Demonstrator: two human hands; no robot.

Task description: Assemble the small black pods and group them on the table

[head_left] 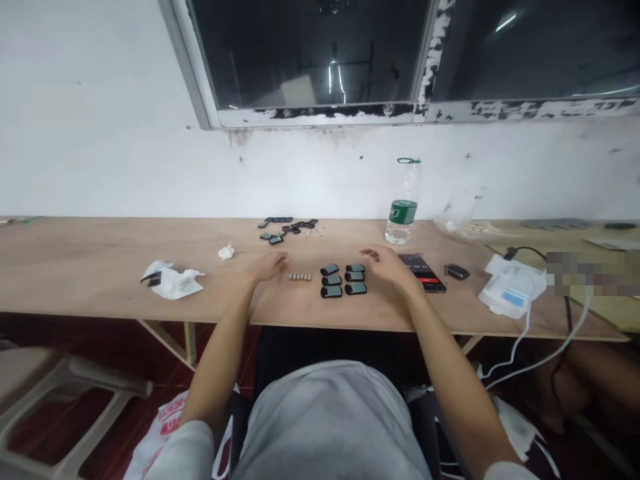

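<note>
Six small dark devices with grey-green faces (331,281) lie in two columns near the middle of the wooden table (295,307). Left of them is a short row of small brass-coloured cylinders (300,277). My left hand (271,266) is just left of that row, its fingers curled together; whether anything small is between them is hidden. My right hand (381,259) hovers at the upper right of the devices, fingers apart, with nothing visible in it. Farther back lies a loose group of similar dark pieces (275,238) beside small white bits (314,232).
A water bottle (401,213) stands by the wall. Right of my right hand lie a phone (424,273), a black oval object (458,271) and a white box (513,287) with cables. Crumpled tissues (177,283) lie at left, a stool (65,393) below.
</note>
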